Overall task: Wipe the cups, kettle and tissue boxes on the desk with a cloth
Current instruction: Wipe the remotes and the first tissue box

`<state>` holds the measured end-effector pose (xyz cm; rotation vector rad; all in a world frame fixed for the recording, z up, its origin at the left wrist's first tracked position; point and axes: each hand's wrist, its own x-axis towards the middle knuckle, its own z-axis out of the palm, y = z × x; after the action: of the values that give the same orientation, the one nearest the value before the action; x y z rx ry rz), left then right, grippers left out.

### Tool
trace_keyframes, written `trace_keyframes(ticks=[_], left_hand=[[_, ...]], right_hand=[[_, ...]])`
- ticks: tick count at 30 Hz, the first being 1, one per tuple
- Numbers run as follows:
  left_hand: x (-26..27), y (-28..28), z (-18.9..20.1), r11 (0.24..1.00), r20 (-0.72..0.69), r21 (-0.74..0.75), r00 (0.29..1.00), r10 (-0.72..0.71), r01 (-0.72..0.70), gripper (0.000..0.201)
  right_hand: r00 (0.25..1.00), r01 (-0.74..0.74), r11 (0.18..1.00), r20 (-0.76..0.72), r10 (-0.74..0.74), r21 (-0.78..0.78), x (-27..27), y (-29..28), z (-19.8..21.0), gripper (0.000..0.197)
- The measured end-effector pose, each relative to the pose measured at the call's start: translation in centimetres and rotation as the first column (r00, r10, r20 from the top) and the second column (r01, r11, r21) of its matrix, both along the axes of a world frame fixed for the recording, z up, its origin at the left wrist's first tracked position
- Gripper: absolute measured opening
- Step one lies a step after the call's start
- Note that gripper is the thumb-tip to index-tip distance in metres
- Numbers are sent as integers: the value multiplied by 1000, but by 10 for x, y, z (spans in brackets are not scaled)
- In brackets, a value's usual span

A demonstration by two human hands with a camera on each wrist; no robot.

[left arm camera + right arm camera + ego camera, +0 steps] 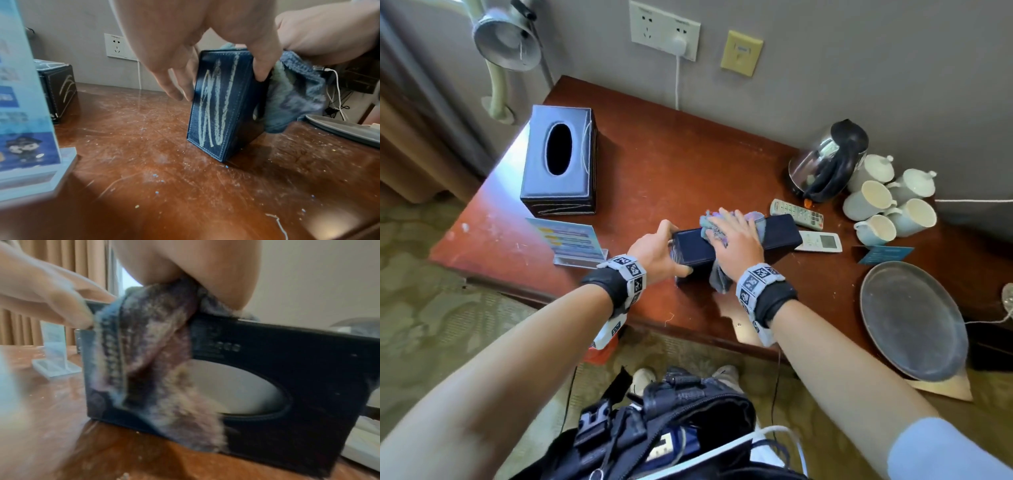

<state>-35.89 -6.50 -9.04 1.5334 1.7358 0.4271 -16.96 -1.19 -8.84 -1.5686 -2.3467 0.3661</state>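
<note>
soft daylight from the left, glare on the desk (688, 164), wide-angle edge bending, blurred wrist views

A hotel room is suggested: a kettle (827, 161) and white cups (893, 205) are grouped at the far right corner of a wooden desk (671, 164), two remote controls (797, 214) beside them, and patterned carpet (431, 308) is seen below its front edge.
</note>
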Motion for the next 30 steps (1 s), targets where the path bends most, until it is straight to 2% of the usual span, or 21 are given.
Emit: trace_keyframes(ticks=[2, 4, 8, 10, 12, 14, 17, 18, 21, 24, 26, 28, 30], left_hand=[[1, -1, 0, 1000, 2, 13, 1000, -2, 2, 71], [2, -1, 1, 1000, -14, 10, 1000, -6, 6, 69], [1, -1, 2, 1000, -8, -5, 1000, -15, 15, 71], [0, -1, 0, 1000, 2, -8, 1000, -11, 11, 71], [0, 0, 0, 1000, 6, -15, 1000, -11, 11, 70], [0, 0, 0, 1000, 9, -15, 1000, -7, 7, 69], [2, 0, -1, 1000, 19, -10, 1000, 5, -5, 70], [2, 0, -1, 1000, 20, -12, 1000, 4, -4, 70], [1, 1, 0, 1000, 5, -4, 1000, -11, 11, 71], [0, 0, 2, 1000, 13, -2, 1000, -18, 18, 72], [0, 1, 4, 1000, 23, -17, 999, -22, 22, 70], [-1, 1, 7, 999, 58, -38, 998, -20, 22, 69], [-2, 2, 7, 998, 88, -61, 996, -7, 12, 68]], right_hand=[[1000, -7, 997, -16, 8, 79, -17, -14, -5, 34], [993, -107, 986, -41, 113, 125, -29, -31, -11, 34], [963, -254, 951, -44, 265, 176, -6, -32, -14, 36], [984, -166, 960, -32, 178, 224, 24, -17, -16, 33], [998, 9, 966, -66, 8, 260, 61, 3, -17, 33], [982, 166, 965, -124, -143, 202, 88, 16, -14, 36], [948, 308, 934, -142, -286, 181, 69, 10, -15, 33], [955, 284, 932, -147, -256, 223, 53, 1, -16, 30], [986, 62, 949, -164, -12, 308, -3, -41, -26, 28], [985, -68, 955, -134, 110, 288, -7, -50, -29, 30], [992, -59, 956, -91, 89, 288, 20, -34, -27, 30], [991, 89, 953, -123, -55, 290, 53, -11, -21, 31], [970, 214, 952, -157, -183, 217, 78, 8, -10, 38]])
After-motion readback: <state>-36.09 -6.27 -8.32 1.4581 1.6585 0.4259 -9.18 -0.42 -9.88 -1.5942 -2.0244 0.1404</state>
